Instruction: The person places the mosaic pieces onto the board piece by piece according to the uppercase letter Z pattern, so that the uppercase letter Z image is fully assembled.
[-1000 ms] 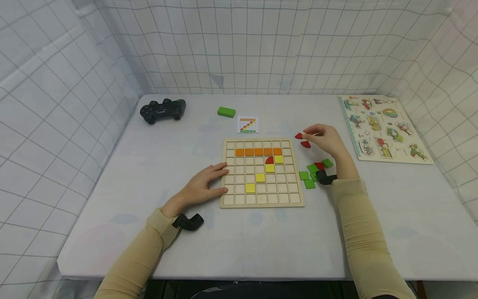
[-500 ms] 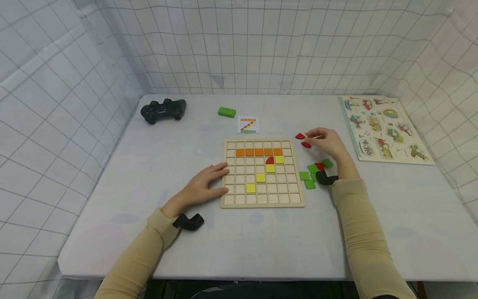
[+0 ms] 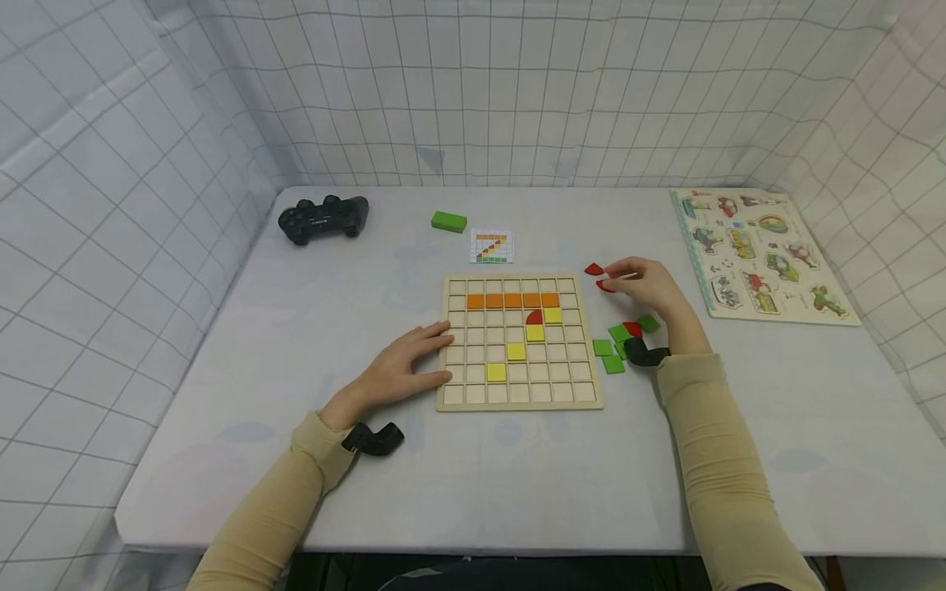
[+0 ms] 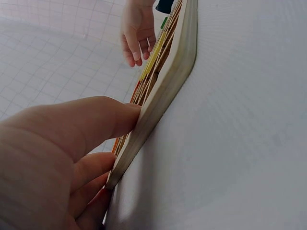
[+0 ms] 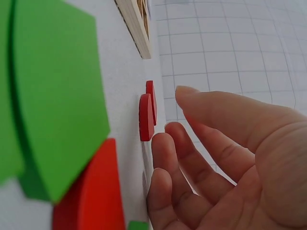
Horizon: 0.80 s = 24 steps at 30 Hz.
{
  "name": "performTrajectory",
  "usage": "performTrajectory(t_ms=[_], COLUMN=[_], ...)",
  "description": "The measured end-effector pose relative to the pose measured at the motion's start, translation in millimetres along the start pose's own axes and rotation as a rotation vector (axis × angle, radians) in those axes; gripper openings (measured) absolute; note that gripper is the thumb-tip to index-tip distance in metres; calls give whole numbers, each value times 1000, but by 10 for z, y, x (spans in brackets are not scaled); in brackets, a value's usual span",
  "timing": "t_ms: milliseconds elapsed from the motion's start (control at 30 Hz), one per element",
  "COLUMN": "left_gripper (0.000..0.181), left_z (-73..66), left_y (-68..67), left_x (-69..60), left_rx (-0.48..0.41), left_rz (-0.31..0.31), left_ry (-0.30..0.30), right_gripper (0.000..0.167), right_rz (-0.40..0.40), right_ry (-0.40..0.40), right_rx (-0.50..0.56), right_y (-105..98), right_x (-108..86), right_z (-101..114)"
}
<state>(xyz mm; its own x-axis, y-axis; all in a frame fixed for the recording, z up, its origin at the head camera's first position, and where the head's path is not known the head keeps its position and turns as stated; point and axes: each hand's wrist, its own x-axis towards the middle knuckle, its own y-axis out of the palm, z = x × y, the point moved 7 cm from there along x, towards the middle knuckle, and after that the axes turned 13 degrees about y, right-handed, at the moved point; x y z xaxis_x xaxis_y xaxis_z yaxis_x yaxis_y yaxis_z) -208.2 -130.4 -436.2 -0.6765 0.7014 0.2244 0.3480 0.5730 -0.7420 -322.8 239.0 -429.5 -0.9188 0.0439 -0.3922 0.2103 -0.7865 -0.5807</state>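
Note:
My left hand (image 3: pixel 399 368) rests its fingertips and thumb on the left edge of the square wooden grid board (image 3: pixel 473 410). In its cells lie an orange row (image 3: pixel 512 301), a diagonal of yellow squares (image 3: pixel 516 351) and a red quarter-round piece (image 3: pixel 534 318). Right of the board, my right hand (image 3: pixel 645 283) hovers at two loose red rounded pieces (image 3: pixel 594 269). Its thumb partly covers the nearer red piece (image 3: pixel 602 286) in the head view. The right wrist view shows thumb and fingers apart from both red pieces (image 5: pixel 146 117), gripping nothing.
Several green squares (image 3: pixel 613 364) and a red piece (image 3: pixel 631 328) lie by the right wrist. A pattern card (image 3: pixel 491 246) and a green block (image 3: pixel 448 222) lie behind the board. A game controller (image 3: pixel 323 218) is at back left, a picture puzzle (image 3: pixel 761 254) at right.
My right hand has shifted slightly right and nearer to my body, its thumb now over the nearer red piece. The left hand stays on the board's edge.

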Motion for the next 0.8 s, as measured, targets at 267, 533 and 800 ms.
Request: performTrajectory(t_ms=[267,533,800], left_gripper=[62,63,61], left_z=[12,14,14], left_y=[0,1,-1], left_x=[-1,2,4], left_rx=[-3,-3,-3], left_rz=[-2,-3,-3], left_ry=[-4,-1,-6], right_gripper=[41,39,35], right_rz=[-5,-26,-35], right_ry=[2,15,4], right_rx=[2,-30,-43], right_y=[7,26,33], right_x=[-5,1,3], right_z=[-11,-36,-49])
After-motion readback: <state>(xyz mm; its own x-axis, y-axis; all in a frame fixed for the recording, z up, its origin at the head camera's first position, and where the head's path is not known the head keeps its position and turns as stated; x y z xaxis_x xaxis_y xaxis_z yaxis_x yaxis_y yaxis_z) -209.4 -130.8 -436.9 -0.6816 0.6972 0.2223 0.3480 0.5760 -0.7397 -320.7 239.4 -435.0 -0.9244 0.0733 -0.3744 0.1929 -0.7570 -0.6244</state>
